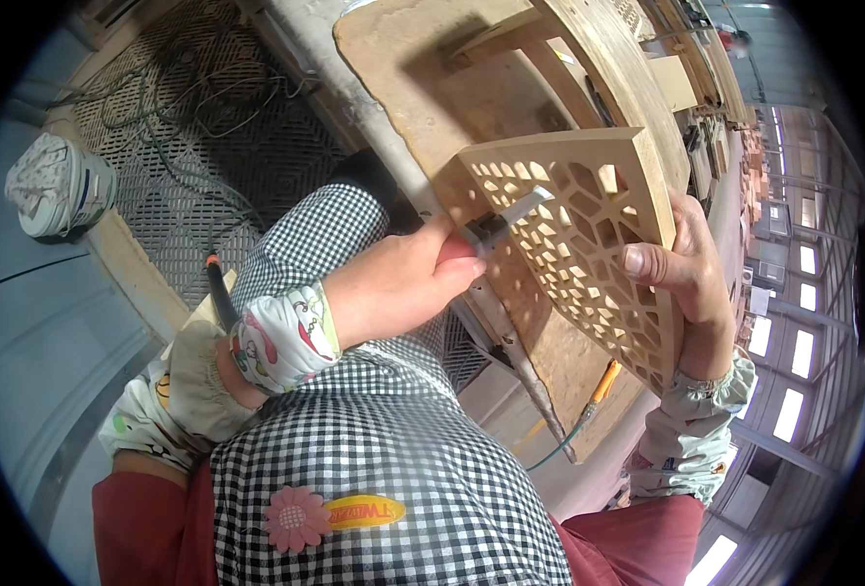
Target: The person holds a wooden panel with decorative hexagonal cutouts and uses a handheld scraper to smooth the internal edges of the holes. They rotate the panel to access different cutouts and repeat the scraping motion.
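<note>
The left hand (398,283) is curled in a grip while the right (696,269) clasps, thumb (655,265) pointing left.

"Where does this fisheye look from?"

"The wearer's head, facing steeply down over the checked apron (393,430) toward the table (384,54)."

"How near?"

"Close to the perforated panel (598,256); the hall (794,210) beyond bends along the right rim."
</note>
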A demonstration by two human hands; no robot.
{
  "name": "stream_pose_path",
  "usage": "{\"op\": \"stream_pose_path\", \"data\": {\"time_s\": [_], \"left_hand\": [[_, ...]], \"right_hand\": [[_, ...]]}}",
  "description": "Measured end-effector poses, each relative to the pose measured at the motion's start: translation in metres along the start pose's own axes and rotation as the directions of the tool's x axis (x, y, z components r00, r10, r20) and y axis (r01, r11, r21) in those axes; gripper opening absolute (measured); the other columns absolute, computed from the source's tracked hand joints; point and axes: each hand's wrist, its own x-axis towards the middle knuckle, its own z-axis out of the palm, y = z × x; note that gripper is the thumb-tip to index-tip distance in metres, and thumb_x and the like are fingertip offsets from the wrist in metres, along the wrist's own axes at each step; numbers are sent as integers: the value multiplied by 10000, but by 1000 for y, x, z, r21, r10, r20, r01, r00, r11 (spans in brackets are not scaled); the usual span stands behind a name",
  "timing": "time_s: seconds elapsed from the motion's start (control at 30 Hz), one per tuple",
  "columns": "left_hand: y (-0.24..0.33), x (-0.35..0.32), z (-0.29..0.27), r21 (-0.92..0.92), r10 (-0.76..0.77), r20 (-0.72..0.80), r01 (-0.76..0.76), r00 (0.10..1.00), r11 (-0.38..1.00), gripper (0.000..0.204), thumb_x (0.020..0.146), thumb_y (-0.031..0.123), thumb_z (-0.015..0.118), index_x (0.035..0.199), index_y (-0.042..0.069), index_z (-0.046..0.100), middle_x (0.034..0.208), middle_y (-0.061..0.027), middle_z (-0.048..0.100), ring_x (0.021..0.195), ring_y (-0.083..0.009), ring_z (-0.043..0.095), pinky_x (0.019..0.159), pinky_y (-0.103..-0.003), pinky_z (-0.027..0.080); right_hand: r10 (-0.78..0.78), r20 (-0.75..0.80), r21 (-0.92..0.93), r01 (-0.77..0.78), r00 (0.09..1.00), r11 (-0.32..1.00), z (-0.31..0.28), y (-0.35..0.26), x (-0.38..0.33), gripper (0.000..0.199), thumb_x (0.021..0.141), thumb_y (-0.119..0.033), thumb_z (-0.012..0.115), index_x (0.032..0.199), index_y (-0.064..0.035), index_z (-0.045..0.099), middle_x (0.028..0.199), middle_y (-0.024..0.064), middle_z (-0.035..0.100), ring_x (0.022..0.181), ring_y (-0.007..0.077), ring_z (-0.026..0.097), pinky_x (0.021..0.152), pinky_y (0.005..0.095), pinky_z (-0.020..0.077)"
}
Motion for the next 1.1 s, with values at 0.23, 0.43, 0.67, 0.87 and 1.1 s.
{"op": "stream_pose_path", "data": {"time_s": [0.23,0.43,0.67,0.87,1.1], "left_hand": [[-5,-41,-12,-155,-178,101,192,979,969,357,1077,359,592,1241,47,539,781,-34,598,507,-87,537,461,-274,472],[-13,-56,-9,287,34,-218,30,975,958,388,1021,331,664,1178,7,518,855,-223,728,713,-415,725,614,-479,574],[0,-37,-1,664,243,-327,39,913,747,390,997,338,697,1117,18,508,836,-209,723,726,-400,733,624,-480,606],[14,-21,10,753,268,-342,92,901,652,399,991,336,703,1147,20,514,825,-214,716,717,-393,741,617,-474,613],[18,-5,19,767,344,-380,84,859,637,426,977,350,717,1149,14,520,781,-227,708,701,-403,741,597,-472,611]], "right_hand": [[27,-36,57,-25,999,998,-13,13,1,720,728,-306,928,1304,44,673,948,28,697,811,105,611,687,235,452],[15,-122,67,-7,992,998,-12,17,-1,724,743,-293,924,1334,32,661,961,23,691,833,110,619,717,252,467],[-26,-100,13,27,995,1000,-10,12,3,760,750,-358,901,1349,35,650,1015,51,704,911,150,638,804,302,492],[-53,-65,2,54,996,999,-19,21,8,719,767,-377,881,1309,42,662,989,48,695,852,141,601,781,281,454],[-41,-14,86,42,999,995,-15,20,4,721,777,-346,880,1329,51,642,1026,92,701,911,171,612,831,311,451]]}}
